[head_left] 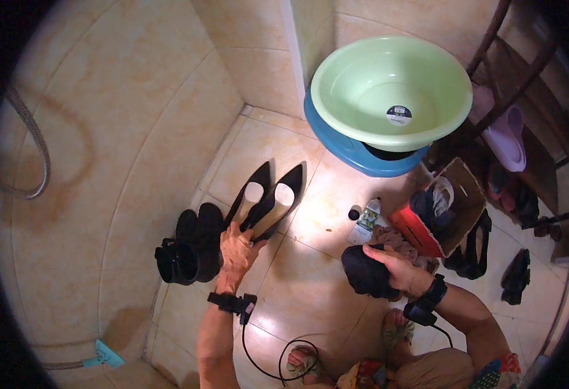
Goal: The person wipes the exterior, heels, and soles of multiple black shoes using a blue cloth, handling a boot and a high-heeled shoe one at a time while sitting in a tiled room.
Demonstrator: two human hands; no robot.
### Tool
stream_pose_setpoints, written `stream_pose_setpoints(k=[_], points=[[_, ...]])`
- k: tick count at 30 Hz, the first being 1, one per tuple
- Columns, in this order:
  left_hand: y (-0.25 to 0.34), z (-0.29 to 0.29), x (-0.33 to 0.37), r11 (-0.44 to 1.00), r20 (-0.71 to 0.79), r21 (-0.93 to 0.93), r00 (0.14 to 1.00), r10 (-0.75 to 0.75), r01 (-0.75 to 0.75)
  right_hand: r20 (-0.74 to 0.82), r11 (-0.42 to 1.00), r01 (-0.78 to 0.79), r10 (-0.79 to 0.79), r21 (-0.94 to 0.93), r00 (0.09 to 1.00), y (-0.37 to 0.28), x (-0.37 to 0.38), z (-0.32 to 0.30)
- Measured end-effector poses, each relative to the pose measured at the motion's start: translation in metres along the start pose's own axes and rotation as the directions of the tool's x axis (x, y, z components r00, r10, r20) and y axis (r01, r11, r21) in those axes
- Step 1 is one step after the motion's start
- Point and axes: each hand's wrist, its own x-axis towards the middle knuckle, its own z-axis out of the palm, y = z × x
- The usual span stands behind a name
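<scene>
My left hand (pixel 238 251) has its fingers closed at the back ends of a pair of black pointed shoes (pixel 291 178), which lie side by side on the tiles. Long pale pieces with rounded ends (pixel 284 198) show along both shoes. To the left of that hand stand black ankle boots (pixel 178 262). My right hand (pixel 402 271) grips a dark, bunched cloth (pixel 366 270), thumb on top, held above the floor. Just beyond it lie a crumpled brownish cloth (pixel 396 242) and a clear bottle with a label (pixel 367 222), its black cap (pixel 354 214) beside it.
A light green basin (pixel 336 97) sits on a blue one (pixel 349 155) at the back. At right are an open red box (pixel 409 228) with cloths, black shoes (pixel 475 245), and a dark rack (pixel 517 91) with a lilac slipper (pixel 509 139). A metal hose (pixel 41 146) hangs left.
</scene>
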Motion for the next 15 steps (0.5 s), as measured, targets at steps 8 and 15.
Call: stream_pose_setpoints(k=[8,15], points=[[0.019,0.004,0.033,0.906,-0.195,0.064,0.895,-0.400,0.419,0.176,0.995,-0.023,0.040,-0.097,0.984,-0.004,-0.005,0.031],[0.049,0.029,0.056,0.914,-0.054,0.069,0.916,-0.397,0.400,-0.087,0.882,0.123,-0.181,-0.455,0.980,-0.003,-0.069,-0.013]])
